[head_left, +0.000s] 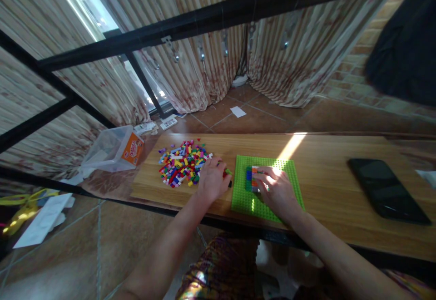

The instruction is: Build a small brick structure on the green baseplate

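Baseplate of bright green, square, studded plastic in the head view, flat on a long wood-grain counter, directly in front of the body. On its studs, left of the middle, a small tight cluster of coloured plastic bricks: blue and dark green along the left edge, white and orange-red next to these, partly hidden under the right hand. Fingers of that hand bent down onto the cluster at its right side; impossible to tell whether gripping a brick or only pressing.

Left hand just off the baseplate's left edge, between it and a wide heap of loose multicoloured plastic bricks. Fingers curled, with small red and green bits close by the thumb; too small to tell whether pinched or merely behind.

Progress, by the look of it: early. Done: just the one cluster, apparently seated in close rows. Left over: by far the greater share of the bricks, loose in the heap, with green studs showing on every visible side of the cluster.

Farther off, a flat black glossy device at the counter's right end and a clear plastic box with an orange label beyond the left end.
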`<state>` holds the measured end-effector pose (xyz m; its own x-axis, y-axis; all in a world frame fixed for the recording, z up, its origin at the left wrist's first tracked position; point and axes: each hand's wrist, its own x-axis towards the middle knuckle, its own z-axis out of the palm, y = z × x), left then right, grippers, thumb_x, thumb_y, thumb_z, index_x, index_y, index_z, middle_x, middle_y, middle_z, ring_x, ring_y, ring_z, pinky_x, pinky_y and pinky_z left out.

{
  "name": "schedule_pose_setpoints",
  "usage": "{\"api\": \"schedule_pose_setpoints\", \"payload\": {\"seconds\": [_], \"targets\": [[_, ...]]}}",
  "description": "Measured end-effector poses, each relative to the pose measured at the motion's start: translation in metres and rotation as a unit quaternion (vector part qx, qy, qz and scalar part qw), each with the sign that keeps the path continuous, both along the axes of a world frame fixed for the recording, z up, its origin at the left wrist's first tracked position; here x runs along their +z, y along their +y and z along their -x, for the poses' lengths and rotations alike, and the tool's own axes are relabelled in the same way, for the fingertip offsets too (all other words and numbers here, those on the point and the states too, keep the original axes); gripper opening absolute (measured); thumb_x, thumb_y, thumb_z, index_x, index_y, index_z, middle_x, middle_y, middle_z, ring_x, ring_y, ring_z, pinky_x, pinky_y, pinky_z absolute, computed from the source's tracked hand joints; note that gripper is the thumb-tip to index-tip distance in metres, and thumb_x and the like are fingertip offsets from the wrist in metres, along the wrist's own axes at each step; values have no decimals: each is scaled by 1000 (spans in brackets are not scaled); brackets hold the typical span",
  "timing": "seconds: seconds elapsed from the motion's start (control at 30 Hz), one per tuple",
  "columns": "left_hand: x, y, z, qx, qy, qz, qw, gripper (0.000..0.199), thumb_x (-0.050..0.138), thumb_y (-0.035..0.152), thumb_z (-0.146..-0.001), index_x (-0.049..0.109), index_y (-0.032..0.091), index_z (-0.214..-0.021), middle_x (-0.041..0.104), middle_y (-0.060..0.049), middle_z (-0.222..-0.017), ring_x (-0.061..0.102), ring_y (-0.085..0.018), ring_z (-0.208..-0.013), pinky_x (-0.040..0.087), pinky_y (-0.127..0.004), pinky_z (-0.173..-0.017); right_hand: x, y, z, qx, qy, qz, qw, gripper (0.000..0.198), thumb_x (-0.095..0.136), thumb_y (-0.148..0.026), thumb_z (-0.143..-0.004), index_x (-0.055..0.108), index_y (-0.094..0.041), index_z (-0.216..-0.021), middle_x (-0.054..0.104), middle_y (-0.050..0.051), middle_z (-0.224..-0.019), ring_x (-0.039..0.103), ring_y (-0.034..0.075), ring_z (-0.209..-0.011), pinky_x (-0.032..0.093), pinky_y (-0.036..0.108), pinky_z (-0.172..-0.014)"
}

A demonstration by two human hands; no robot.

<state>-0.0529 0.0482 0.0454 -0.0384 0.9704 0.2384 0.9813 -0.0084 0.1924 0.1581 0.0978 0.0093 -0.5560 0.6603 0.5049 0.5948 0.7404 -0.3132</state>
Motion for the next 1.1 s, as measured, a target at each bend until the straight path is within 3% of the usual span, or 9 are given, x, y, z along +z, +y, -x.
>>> {"api": "schedule_pose_setpoints", "payload": {"seconds": [0.13, 0.27, 0.4, 0.57, 0.73, 1.1], "targets": [[-5, 11, -8, 24, 24, 31, 999, 14, 61, 24, -78, 66, 14, -87, 57, -13, -119, 48, -29, -112, 41, -45, -99, 4, 1, -3, -4, -11, -6, 1000, 22, 47, -23, -92, 69, -22, -96, 66, 6, -107, 58, 22, -91, 41, 37, -79], [-2, 10, -9, 21, 11, 6, 1000, 13, 60, 22, -79, 65, 15, -88, 56, -11, -121, 48, -28, -111, 40, -44, -98, 6, 8, -9, -25, 20, -21, 999, 21, 48, -24, -92, 68, -22, -94, 66, 7, -108, 59, 22, -89, 43, 39, -80], [5, 5, -20, -41, -48, -1, 998, 19, 56, 23, -84, 62, 18, -102, 61, -7, -110, 52, -23, -102, 42, -40, -94, 11, 20, -18, -56, 106, 25, 992, 19, 51, -27, -90, 68, -21, -91, 68, 7, -102, 61, 23, -96, 47, 40, -83], [4, 5, -53, -114, -89, 12, 989, 24, 57, 27, -86, 62, 20, -109, 62, -5, -110, 52, -23, -102, 42, -39, -92, 20, 26, -26, -53, 163, 83, 982, 17, 52, -28, -89, 67, -22, -88, 68, 5, -90, 65, 19, -83, 51, 35, -76], [-4, 17, -75, -127, -70, 19, 989, 26, 61, 25, -84, 65, 23, -109, 58, -5, -121, 50, -24, -108, 42, -41, -94, 23, 25, -29, -56, 166, 85, 981, 16, 52, -26, -89, 68, -21, -87, 68, 4, -89, 65, 18, -80, 50, 33, -74], [-14, 21, -82, -123, -125, 11, 985, 30, 69, 25, -78, 67, 24, -108, 60, -5, -121, 50, -25, -111, 43, -43, -98, 22, 27, -31, -55, 156, 99, 981, 18, 51, -26, -88, 68, -21, -89, 68, 5, -92, 65, 18, -80, 50, 32, -74]]}}
